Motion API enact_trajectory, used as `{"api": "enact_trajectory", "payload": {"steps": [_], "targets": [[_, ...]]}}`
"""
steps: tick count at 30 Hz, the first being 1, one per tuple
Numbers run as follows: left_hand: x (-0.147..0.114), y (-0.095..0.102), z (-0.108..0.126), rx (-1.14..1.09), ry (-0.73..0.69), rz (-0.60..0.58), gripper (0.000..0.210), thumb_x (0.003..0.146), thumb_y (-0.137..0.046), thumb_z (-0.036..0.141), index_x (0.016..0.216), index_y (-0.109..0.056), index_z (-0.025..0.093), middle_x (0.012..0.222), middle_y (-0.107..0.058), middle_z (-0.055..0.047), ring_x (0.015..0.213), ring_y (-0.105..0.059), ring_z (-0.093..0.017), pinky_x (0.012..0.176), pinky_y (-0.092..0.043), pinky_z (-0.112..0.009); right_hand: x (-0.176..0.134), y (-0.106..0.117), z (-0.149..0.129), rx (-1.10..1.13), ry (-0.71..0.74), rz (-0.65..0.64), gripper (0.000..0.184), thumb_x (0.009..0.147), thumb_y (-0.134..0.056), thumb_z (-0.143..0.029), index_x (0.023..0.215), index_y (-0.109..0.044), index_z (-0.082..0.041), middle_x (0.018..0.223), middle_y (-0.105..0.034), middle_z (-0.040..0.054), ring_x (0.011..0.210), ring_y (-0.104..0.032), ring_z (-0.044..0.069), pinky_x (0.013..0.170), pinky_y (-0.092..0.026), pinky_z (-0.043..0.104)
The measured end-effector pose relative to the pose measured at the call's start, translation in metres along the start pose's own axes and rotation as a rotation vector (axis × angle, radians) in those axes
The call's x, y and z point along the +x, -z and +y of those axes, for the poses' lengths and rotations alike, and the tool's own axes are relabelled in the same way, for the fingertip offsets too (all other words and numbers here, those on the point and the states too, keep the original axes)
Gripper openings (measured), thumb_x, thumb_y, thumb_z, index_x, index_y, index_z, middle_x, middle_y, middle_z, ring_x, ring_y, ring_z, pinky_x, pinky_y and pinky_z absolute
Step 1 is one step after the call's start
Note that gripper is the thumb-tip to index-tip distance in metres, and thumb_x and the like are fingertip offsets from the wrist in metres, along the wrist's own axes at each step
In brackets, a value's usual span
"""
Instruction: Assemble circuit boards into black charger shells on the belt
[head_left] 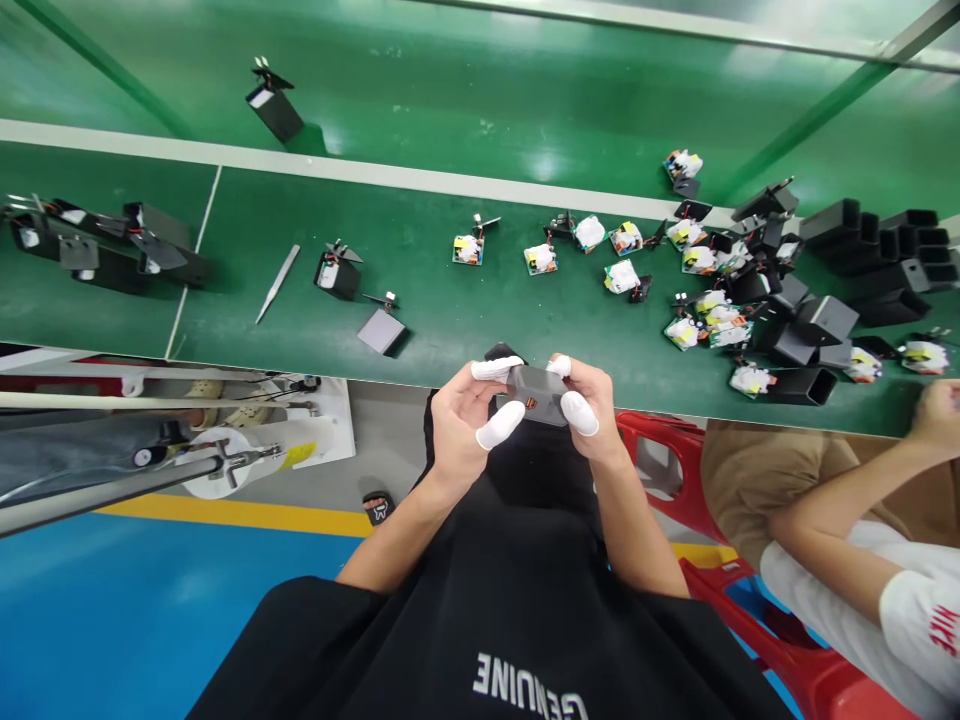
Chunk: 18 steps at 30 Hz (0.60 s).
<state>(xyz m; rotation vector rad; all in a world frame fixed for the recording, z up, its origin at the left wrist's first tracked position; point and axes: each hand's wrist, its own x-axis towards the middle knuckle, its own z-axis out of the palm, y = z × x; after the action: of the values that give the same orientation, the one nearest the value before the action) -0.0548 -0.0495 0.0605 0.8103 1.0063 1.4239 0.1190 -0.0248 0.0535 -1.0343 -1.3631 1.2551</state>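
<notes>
Both hands grip a small dark grey plastic housing (541, 388) just over the table's front edge. My left hand (469, 412) pinches its left end between a thumb and fingers in white finger cots. My right hand (589, 405) holds the right end the same way, also with white cots. A dark flap or cover (501, 352) shows behind my left fingers; whether it is joined to the housing I cannot tell. Closest on the table are a housing lying with its grey face up (382, 331) and another housing with prongs (337, 272).
Small circuit boards with white filler (541, 259) lie to the right, near a pile of housings (825, 325) and stacked black cases (892, 250). Tweezers (277, 284) and more housings (112, 268) are left. A co-worker's arm (847, 480) rests at right by red stools (667, 460).
</notes>
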Motion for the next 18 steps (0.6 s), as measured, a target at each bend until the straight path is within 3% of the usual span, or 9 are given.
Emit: {"api": "enact_trajectory", "payload": {"steps": [4,8,10,13,18], "targets": [[0.0,0.004,0.001,0.031,-0.009,-0.052,0.046,0.082,-0.099,0.035,0.124,-0.082,0.024,0.12,-0.084,-0.009,0.104,-0.082,-0.023,0.098,-0.069,-0.036,-0.001,0.004,0.004,-0.036,-0.007,0.026,0.068,0.097,-0.062,-0.088,0.074,-0.052,-0.025,0.073,-0.043,-0.0018,0.066,-0.035,0.017,0.066,-0.033,0.036],[0.002,0.019,0.011,0.209,0.083,-0.239,0.041,0.089,-0.093,0.037,0.124,-0.078,0.022,0.118,-0.081,-0.01,0.103,-0.08,-0.023,0.098,-0.068,-0.035,-0.003,0.013,0.003,-0.147,0.019,-0.008,0.065,0.099,-0.059,-0.085,0.075,-0.053,-0.025,0.074,-0.048,-0.0009,0.067,-0.04,0.018,0.068,-0.036,0.037],[0.004,0.028,0.019,0.304,0.099,-0.35,0.036,0.09,-0.091,0.034,0.12,-0.077,0.022,0.113,-0.08,-0.009,0.101,-0.079,-0.023,0.097,-0.067,-0.034,-0.003,0.017,0.002,-0.196,0.084,-0.045,0.057,0.099,-0.062,-0.079,0.079,-0.055,-0.026,0.076,-0.049,-0.0006,0.068,-0.041,0.019,0.068,-0.036,0.037],[0.007,0.041,0.029,0.389,0.049,-0.471,0.048,0.082,-0.098,0.031,0.125,-0.075,0.023,0.115,-0.079,-0.009,0.105,-0.079,-0.025,0.097,-0.066,-0.035,-0.004,0.019,0.0,-0.285,0.196,-0.116,0.05,0.092,-0.071,-0.076,0.086,-0.059,-0.027,0.079,-0.049,0.0001,0.068,-0.042,0.02,0.066,-0.036,0.037],[0.007,0.056,0.041,0.488,-0.062,-0.555,0.061,0.071,-0.107,0.038,0.121,-0.074,0.023,0.107,-0.075,-0.007,0.098,-0.076,-0.027,0.091,-0.067,-0.038,-0.007,0.02,-0.002,-0.484,0.401,-0.196,0.062,0.076,-0.082,-0.086,0.096,-0.069,-0.029,0.082,-0.056,0.0033,0.073,-0.052,0.025,0.067,-0.044,0.041]]}}
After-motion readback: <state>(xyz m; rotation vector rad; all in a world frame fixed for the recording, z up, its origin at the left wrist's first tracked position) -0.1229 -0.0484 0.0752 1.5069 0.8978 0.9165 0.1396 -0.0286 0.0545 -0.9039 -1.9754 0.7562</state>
